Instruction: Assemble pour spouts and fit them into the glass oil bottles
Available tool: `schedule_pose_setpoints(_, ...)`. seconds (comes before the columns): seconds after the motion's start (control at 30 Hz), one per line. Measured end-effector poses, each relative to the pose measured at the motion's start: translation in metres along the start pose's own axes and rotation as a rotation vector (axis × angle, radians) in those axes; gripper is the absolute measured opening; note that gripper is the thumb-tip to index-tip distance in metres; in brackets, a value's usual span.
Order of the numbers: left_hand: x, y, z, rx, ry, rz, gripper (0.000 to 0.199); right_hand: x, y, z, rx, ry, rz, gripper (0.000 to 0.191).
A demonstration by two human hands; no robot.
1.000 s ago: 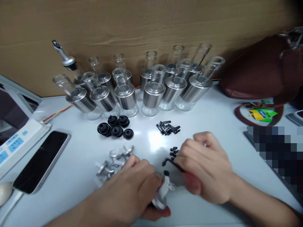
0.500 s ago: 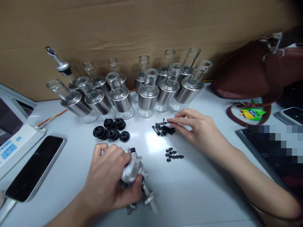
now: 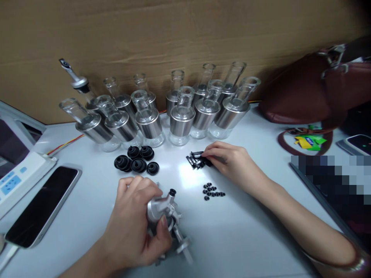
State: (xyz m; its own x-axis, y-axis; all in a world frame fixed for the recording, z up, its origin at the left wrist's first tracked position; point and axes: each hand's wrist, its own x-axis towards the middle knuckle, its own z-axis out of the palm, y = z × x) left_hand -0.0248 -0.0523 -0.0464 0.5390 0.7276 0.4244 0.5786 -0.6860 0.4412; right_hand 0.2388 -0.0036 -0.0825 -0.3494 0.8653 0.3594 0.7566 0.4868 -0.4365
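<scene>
My left hand [image 3: 131, 227] is wrapped around a silver metal pourer head [image 3: 159, 208] with a black tip on its short spout. Further silver pourer parts [image 3: 182, 244] lie just under and beside it, partly covered by the hand. My right hand [image 3: 232, 160] reaches over a small heap of black plastic strips [image 3: 193, 161]. Its thumb and fingers pinch the end of one thin black plastic piece [image 3: 197, 153] at the top of the heap. Nearer to me lie several tiny black caps [image 3: 213, 192]. Black ribbed stoppers [image 3: 138, 165] sit beyond my left hand.
Several glass bottles with steel bands [image 3: 182, 117] stand in two rows before a cardboard wall [image 3: 174, 34]; one at back left carries a pourer [image 3: 78, 82]. A phone [image 3: 43, 204] and power strip [image 3: 23, 181] lie left. A brown bag [image 3: 301, 88] and snack wrapper [image 3: 311, 141] are right.
My right hand has lowered onto the black strips, bringing the thin piece down to the heap. In my left hand the pourer head has turned, its black tip shifting right.
</scene>
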Motion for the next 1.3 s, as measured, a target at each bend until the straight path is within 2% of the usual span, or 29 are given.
schedule_pose_setpoints(0.13, -0.001, -0.002, 0.001, -0.001, -0.054, 0.023, 0.022, 0.000, -0.009, -0.006, -0.016, 0.071, -0.056, 0.015)
schedule_pose_setpoints(0.23, 0.000, -0.004, 0.002, 0.020, -0.118, 0.056, 0.020, -0.001, -0.025, -0.011, 0.069, 0.124, -0.161, 0.015)
schedule_pose_setpoints(0.37, 0.001, -0.004, 0.003, -0.008, -0.212, 0.063, 0.015, -0.005, -0.048, -0.010, 0.262, 0.019, -0.312, 0.018)
schedule_pose_setpoints(0.5, 0.000, -0.004, 0.007, -0.026, -0.270, 0.073, 0.016, -0.009, -0.058, -0.003, 0.373, -0.061, -0.344, 0.021)
schedule_pose_setpoints(0.73, -0.004, -0.004, 0.010, -0.021, -0.349, 0.087, 0.022, -0.011, -0.062, -0.001, 0.405, -0.105, -0.367, 0.026)
schedule_pose_setpoints(0.9, -0.005, -0.002, 0.012, 0.001, -0.337, 0.113, 0.019, -0.012, -0.067, -0.004, 0.396, -0.135, -0.399, 0.027)
schedule_pose_setpoints(1.03, -0.004, -0.003, 0.012, 0.114, -0.316, 0.154, 0.016, -0.014, -0.068, -0.002, 0.424, -0.182, -0.333, 0.033)
schedule_pose_setpoints(1.13, -0.003, -0.004, 0.011, 0.141, -0.315, 0.159, 0.018, -0.014, -0.064, -0.004, 0.454, -0.151, -0.259, 0.038)
schedule_pose_setpoints(1.3, 0.000, -0.003, 0.006, 0.112, -0.250, 0.103, 0.017, -0.004, -0.045, -0.022, 0.450, -0.015, -0.044, 0.016)
